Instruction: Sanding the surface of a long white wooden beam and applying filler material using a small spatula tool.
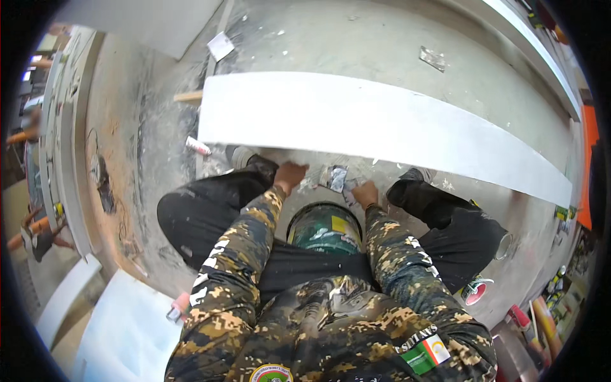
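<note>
A long white board (356,118) stretches from left to right just beyond my hands. Close to its near edge is my left hand (291,176), fingers curled; whatever it may hold is hidden. My right hand (365,193) is closed beside a crumpled grey sheet (349,190), which seems to come out from its fingers. Between the two hands, a grey and white scrap (337,178) shows below the board. A dark green bucket (326,230) with a yellow patch stands between my legs, nearer than both hands.
White panels (130,325) lie at the lower left, near a bottle (179,307). A can (198,146) lies by the board's left end. Small tins (476,291) stand at the right. Another person (39,235) is at the far left. Scraps litter the concrete floor.
</note>
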`<control>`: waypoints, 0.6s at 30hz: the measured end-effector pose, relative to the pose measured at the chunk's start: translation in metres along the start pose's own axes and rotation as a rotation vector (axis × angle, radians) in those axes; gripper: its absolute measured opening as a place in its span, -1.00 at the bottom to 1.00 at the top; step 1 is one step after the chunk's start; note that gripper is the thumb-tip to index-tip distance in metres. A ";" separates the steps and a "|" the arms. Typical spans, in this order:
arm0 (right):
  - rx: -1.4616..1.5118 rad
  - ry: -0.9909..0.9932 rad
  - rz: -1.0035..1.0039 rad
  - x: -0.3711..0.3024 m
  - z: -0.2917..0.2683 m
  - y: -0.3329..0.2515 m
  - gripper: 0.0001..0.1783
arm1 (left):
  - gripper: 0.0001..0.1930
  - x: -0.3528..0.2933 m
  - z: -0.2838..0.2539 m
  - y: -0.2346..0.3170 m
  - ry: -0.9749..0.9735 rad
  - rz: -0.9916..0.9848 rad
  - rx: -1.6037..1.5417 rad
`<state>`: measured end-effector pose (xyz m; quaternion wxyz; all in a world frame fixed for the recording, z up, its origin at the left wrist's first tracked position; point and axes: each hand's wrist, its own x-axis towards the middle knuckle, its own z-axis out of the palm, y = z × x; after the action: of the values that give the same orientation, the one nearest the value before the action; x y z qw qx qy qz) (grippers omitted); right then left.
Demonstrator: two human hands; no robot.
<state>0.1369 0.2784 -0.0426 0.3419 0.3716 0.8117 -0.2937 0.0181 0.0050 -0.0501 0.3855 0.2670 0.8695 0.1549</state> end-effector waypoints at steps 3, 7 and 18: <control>0.092 0.151 0.161 0.006 0.000 0.007 -0.23 | -0.36 0.036 0.003 0.056 -0.001 -0.336 -0.146; 0.025 0.131 0.148 0.003 0.009 -0.006 -0.18 | -0.35 0.046 0.037 0.069 0.234 -0.272 -0.301; 0.179 0.122 -0.211 0.016 0.058 0.037 -0.40 | -0.45 0.074 0.050 0.085 0.259 -0.330 -0.159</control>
<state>0.1786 0.2625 -0.0975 0.2248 0.3302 0.8360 -0.3762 0.0436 0.1201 -0.0854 0.3105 0.0678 0.9287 0.1909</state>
